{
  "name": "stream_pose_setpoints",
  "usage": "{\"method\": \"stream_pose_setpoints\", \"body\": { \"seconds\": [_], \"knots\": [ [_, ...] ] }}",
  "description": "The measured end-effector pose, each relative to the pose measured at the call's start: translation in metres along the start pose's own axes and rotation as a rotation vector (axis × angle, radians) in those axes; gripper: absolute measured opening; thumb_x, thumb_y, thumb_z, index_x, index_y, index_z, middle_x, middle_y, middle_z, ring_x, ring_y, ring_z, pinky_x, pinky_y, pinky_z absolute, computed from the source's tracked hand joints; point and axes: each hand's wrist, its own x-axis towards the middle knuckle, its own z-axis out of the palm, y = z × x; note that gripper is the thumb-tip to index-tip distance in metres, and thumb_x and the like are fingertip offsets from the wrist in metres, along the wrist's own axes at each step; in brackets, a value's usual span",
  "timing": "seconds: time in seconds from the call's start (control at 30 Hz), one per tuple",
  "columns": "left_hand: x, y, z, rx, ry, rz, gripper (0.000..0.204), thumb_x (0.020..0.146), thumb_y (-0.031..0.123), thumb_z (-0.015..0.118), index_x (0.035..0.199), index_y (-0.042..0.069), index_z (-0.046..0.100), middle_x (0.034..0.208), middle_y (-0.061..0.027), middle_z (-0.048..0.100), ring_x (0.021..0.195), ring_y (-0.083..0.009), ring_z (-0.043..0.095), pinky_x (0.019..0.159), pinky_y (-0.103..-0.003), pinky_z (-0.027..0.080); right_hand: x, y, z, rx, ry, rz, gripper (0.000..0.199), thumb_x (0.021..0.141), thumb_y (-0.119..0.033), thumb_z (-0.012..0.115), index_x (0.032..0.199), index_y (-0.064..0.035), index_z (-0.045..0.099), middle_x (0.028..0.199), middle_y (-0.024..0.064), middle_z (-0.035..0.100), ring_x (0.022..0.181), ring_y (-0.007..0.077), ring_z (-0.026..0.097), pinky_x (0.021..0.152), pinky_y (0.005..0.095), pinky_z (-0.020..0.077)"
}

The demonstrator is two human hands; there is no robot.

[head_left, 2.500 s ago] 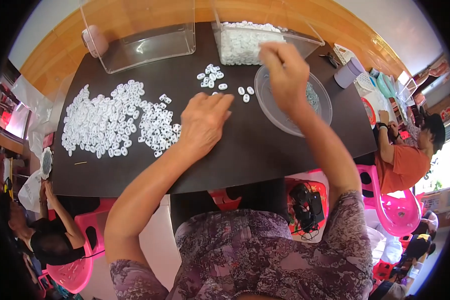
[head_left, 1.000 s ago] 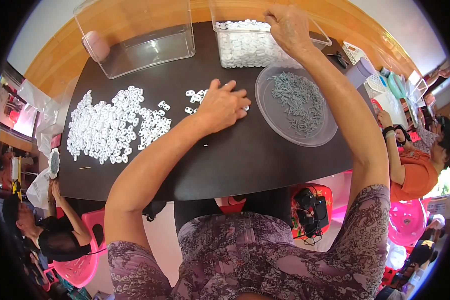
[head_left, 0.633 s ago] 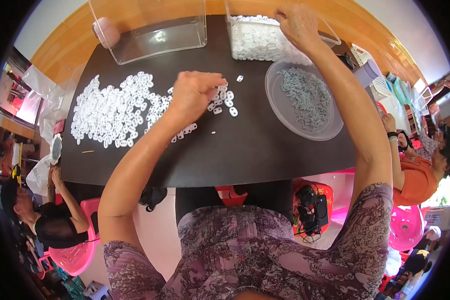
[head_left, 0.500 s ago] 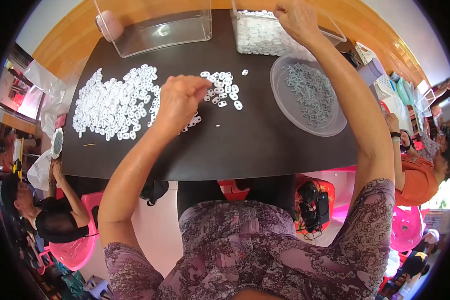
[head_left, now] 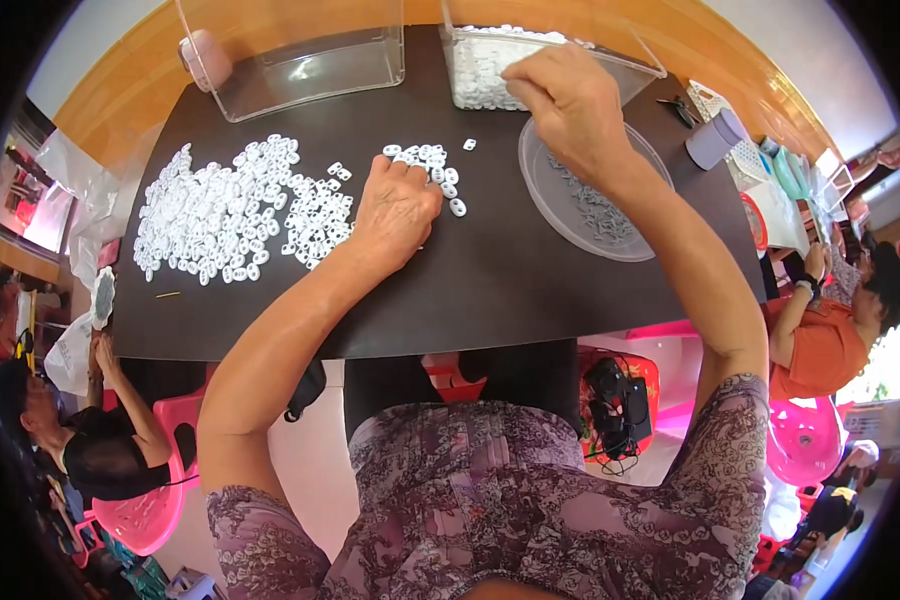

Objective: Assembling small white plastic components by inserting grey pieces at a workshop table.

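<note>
My left hand (head_left: pixel 398 205) is over a small group of white oval two-holed plastic pieces (head_left: pixel 430 157). Its fingers are curled down at the edge of that group, and whatever they grip is hidden. A pile of smaller white pieces (head_left: pixel 317 220) lies just left of that hand. My right hand (head_left: pixel 570 108) is raised over the round clear tray (head_left: pixel 540 200), fingers pinched together. I cannot make out what is in the pinch. Small grey parts (head_left: pixel 600 215) lie in the tray, partly covered by my right forearm. Behind this hand stands a clear bin of white pieces (head_left: pixel 480 75).
A big pile of white ovals (head_left: pixel 205 215) covers the table's left. At the back stands another clear bin (head_left: pixel 305 85) beside a pink object (head_left: pixel 207 58). A lilac cup (head_left: pixel 715 140) is at the right. People sit on both sides, one in orange (head_left: pixel 820 340).
My right hand has come down and toward me, from the bin of white pieces to above the round tray. The left hand has shifted right, onto the small group of ovals.
</note>
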Motion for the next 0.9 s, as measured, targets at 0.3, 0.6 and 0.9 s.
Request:
{"method": "stream_pose_setpoints", "body": {
  "seconds": [0.3,0.6,0.9],
  "knots": [
    [0.002,0.014,-0.004,-0.003,-0.083,-0.082,0.007,0.063,0.006,0.061,0.066,0.003,0.056,0.070,-0.0128,0.057,0.073,-0.0284,0.056,0.069,-0.039,0.037,-0.077,0.003,-0.028,0.216,-0.124,0.484,0.009,0.076,-0.005,0.061,0.083,0.0000,0.064,0.078,0.0085,0.063,0.074,0.0204,0.057,0.068,0.0300,0.0444],
    [-0.020,0.031,-0.011,-0.272,-0.003,-0.186,0.010,0.071,0.000,0.061,0.077,0.001,0.054,0.074,-0.0111,0.058,0.070,-0.0264,0.058,0.063,-0.037,0.044,-0.106,-0.064,-0.015,0.385,-0.120,0.397,0.009,0.074,-0.003,0.063,0.083,-0.0015,0.064,0.076,0.0082,0.061,0.071,0.0209,0.056,0.066,0.0300,0.0439],
    [-0.042,0.064,-0.053,-1.089,0.121,-0.581,0.010,0.080,-0.005,0.059,0.088,0.001,0.058,0.079,0.0005,0.055,0.073,-0.0067,0.051,0.068,-0.020,0.043,-0.099,-0.114,0.003,0.822,-0.336,0.784,0.009,0.081,-0.007,0.062,0.085,0.0004,0.063,0.073,0.0035,0.061,0.069,0.0067,0.053,0.062,0.0218,0.0421]
  ]
}}
